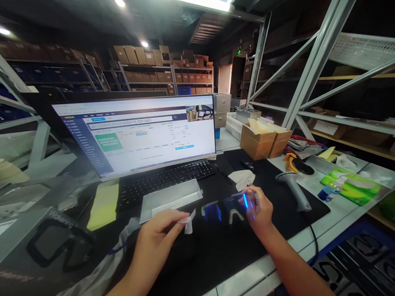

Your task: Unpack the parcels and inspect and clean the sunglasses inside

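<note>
My right hand (pixel 259 210) grips a see-through goggle lens (pixel 218 213) by its right end. The lens has bluish reflections and a notch in its lower edge, and is held over the black desk mat (pixel 212 250). Between the thumb and fingers of my left hand (pixel 159 235) is pinched a small white tissue (pixel 189 226), just left of the lens and apart from it. Behind my left hand lies an open, shallow grey box (pixel 173 199). A crumpled white cloth (pixel 241 179) rests on the mat beyond my right hand.
A monitor (pixel 148 135) and keyboard (pixel 163 179) stand behind. To the right are a barcode scanner (pixel 293 189), a tape dispenser (pixel 290 163), a spray bottle (pixel 331 191), a green tissue pack (pixel 352 187) and a cardboard box (pixel 256 143). A grey goggle box (pixel 46 246) sits at left.
</note>
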Available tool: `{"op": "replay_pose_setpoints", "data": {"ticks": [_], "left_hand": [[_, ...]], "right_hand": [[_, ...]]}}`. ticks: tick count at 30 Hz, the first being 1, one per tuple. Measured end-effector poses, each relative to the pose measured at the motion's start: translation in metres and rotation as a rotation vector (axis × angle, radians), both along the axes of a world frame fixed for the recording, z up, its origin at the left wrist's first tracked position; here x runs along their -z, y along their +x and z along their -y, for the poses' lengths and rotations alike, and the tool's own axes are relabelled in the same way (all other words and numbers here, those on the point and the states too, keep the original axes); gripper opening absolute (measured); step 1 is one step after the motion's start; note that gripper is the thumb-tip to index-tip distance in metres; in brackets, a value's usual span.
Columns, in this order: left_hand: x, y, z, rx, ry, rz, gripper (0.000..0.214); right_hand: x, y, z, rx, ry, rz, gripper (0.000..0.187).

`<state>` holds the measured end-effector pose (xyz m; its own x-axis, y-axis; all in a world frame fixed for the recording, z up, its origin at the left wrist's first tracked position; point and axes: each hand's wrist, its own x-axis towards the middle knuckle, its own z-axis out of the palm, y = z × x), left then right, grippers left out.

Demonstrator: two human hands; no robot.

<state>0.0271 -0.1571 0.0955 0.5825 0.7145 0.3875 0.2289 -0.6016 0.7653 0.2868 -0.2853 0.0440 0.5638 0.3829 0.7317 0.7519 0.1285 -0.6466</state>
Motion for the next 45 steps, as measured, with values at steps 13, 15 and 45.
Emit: {"op": "replay_pose_setpoints", "data": {"ticks": [13,15,45], "left_hand": [[-0.003,-0.02,0.005,-0.131,0.262,-0.069,0.028],[-0.001,-0.021,0.005,-0.14,0.178,-0.045,0.03],[0.013,-0.021,0.025,0.023,-0.435,0.17,0.016]], "right_hand": [[-0.006,-0.009,0.005,0.228,-0.108,0.564,0.032],[-0.009,-0.009,0.005,0.231,-0.107,0.591,0.033],[-0.052,-0.066,-0.019,-0.593,0.103,-0.889,0.029]]}}
